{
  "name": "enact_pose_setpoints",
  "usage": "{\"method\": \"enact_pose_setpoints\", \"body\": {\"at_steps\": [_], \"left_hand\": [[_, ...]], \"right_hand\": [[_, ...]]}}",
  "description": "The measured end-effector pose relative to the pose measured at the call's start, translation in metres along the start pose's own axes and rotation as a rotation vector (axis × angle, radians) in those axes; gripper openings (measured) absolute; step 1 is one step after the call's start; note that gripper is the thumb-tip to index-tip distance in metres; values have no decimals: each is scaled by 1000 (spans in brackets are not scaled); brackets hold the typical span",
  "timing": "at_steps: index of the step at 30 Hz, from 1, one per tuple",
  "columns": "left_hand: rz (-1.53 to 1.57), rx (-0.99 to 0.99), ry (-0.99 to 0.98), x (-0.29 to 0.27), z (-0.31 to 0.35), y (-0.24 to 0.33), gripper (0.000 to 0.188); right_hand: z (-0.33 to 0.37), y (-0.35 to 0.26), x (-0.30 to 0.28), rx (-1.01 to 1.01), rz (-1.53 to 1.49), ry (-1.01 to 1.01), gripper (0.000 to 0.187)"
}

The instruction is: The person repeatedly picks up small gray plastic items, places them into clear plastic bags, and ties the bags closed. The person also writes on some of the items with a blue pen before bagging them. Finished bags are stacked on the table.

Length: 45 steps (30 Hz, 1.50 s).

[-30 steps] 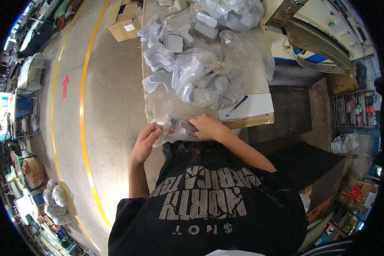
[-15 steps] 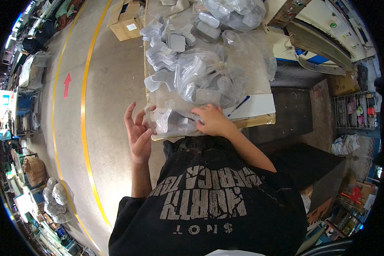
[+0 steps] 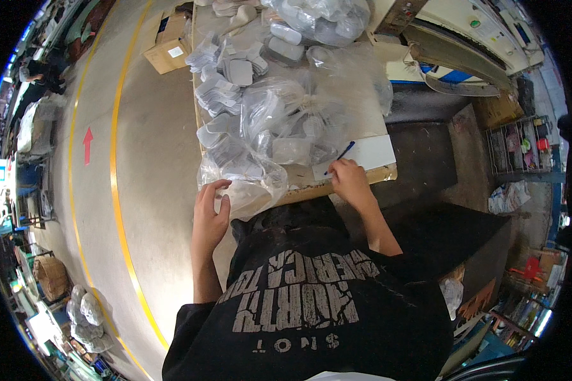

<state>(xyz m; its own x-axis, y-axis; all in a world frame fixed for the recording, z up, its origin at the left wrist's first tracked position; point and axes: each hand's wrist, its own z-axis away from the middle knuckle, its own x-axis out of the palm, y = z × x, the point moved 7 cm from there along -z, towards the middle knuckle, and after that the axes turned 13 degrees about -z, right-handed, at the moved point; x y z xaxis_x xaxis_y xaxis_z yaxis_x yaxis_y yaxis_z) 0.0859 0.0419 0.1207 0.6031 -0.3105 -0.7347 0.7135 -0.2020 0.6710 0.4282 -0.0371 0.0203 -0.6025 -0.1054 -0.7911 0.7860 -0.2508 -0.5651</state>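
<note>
My left hand (image 3: 211,211) is at the table's near left corner, beside the loose mouth of a clear plastic bag (image 3: 258,192). Its fingers are bent, with a gap between thumb and forefinger. Grey-white flat pieces (image 3: 227,152) lie at the bag's far end. My right hand (image 3: 351,180) rests at the near edge of a white sheet (image 3: 373,152), fingers curled down beside the lower end of a blue pen (image 3: 342,156). The fingertips are partly hidden, so what they grip does not show.
A knotted clear bag of pieces (image 3: 286,120) stands mid-table, with stacks of grey shaped pieces (image 3: 217,93) to its left. More filled bags (image 3: 327,19) lie at the far end. A cardboard box (image 3: 166,51) is beyond the left edge; a machine (image 3: 464,51) is at right.
My right hand has left the bag and moved right to the sheet and pen. The bag and its pieces have shifted away from the near edge, and my left hand has come closer to its mouth.
</note>
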Motion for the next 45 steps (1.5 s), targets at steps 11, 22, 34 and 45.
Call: {"method": "enact_pose_setpoints", "body": {"at_steps": [11, 22, 34, 45], "left_hand": [[-156, 94, 196, 14, -20, 11, 48], [39, -61, 301, 4, -17, -5, 44], [-32, 227, 295, 33, -23, 52, 40], [53, 73, 261, 29, -20, 24, 34]], "right_hand": [[5, 42, -10, -141, 173, 250, 30], [-23, 101, -25, -65, 178, 222, 24], [-94, 129, -26, 352, -356, 522, 30], [-115, 134, -17, 548, -425, 472, 34]]}}
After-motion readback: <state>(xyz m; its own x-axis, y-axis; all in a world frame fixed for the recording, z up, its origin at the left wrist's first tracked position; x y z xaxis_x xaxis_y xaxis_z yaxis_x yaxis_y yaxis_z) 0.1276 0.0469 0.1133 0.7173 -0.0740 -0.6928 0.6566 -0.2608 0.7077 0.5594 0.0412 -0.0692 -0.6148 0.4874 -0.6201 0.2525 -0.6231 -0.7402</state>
